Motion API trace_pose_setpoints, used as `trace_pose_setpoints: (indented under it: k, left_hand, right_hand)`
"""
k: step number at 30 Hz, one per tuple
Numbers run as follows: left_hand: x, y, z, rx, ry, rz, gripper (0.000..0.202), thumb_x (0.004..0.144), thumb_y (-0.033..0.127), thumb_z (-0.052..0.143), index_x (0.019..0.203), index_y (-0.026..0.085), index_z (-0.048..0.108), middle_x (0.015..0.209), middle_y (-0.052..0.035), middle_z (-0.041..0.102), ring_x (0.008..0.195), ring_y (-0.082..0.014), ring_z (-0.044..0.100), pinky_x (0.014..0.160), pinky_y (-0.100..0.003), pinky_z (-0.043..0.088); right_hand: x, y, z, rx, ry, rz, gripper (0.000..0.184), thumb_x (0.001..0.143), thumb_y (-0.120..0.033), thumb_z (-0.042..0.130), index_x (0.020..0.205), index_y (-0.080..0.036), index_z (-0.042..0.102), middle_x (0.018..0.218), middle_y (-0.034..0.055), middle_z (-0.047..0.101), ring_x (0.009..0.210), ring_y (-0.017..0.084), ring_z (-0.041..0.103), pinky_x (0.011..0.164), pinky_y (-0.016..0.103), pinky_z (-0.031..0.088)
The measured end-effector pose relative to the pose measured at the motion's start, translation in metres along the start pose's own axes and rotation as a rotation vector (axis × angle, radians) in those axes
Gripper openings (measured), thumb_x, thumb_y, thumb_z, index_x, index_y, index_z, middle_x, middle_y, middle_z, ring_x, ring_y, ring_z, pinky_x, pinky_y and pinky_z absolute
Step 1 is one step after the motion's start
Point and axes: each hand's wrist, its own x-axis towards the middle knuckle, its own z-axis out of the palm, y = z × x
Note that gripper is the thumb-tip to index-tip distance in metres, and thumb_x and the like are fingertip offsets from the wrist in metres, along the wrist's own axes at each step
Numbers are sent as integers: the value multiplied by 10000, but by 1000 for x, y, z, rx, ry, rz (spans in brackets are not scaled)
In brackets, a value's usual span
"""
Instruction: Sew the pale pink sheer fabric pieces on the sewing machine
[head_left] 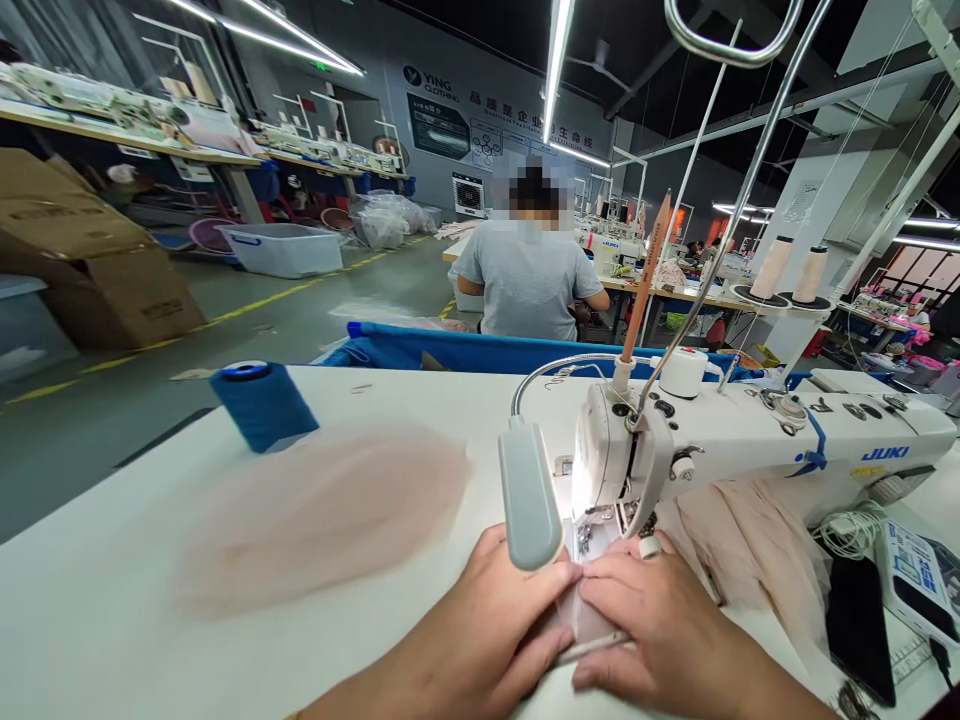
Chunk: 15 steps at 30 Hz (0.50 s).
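Your left hand (510, 610) and right hand (660, 615) lay on sheer fabric (592, 618) by the sewing machine (750, 435), likely keeping it flat. Fingers (611, 568) were half-spread; whether pinching, I couldn't tell.

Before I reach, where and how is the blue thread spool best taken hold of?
Probably around the upper body of the blue thread spool, your left hand coming from above. Its top is uncovered and its round side suits thumb and fingers. Sheer pink fabric lies close to its foot, so a low grip might catch it.
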Motion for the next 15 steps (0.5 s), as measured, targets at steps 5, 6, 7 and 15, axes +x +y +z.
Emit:
trace_pose_setpoints:
  k: [5,6,7,15]
  left_hand:
    - [-4,-22,30,-22,32,-137,312,881,347,758,1180,294,686,1224,-57,680,1116,-319,619,950,-408,523]
    - [-2,-25,35,-15,38,-157,281,873,344,744,1141,283,685,1211,-62,672,1110,-323,608,937,-411,521]
    - [0,-26,40,-5,53,-173,240,867,324,723,1097,271,679,1185,-64,667,1092,-322,600,925,-413,518]
    - [12,-14,37,-20,213,-98,304,1088,227,379,933,239,641,991,-56,672,952,-283,588,892,-432,484]
  right_hand:
    - [0,3,6,14,66,43,136,1087,-198,614,971,-233,676,964,38,779,925,240,678,875,362,488]
    - [1,3,6,33,117,72,148,1090,-189,591,980,-232,681,942,36,771,901,237,673,855,355,492]
    - [2,3,5,58,173,106,163,1097,-187,568,994,-232,687,930,35,766,888,234,670,839,347,496]
    - [0,1,-2,205,105,129,336,1002,-411,805,1267,-247,679,1204,64,789,1058,271,707,896,357,543]
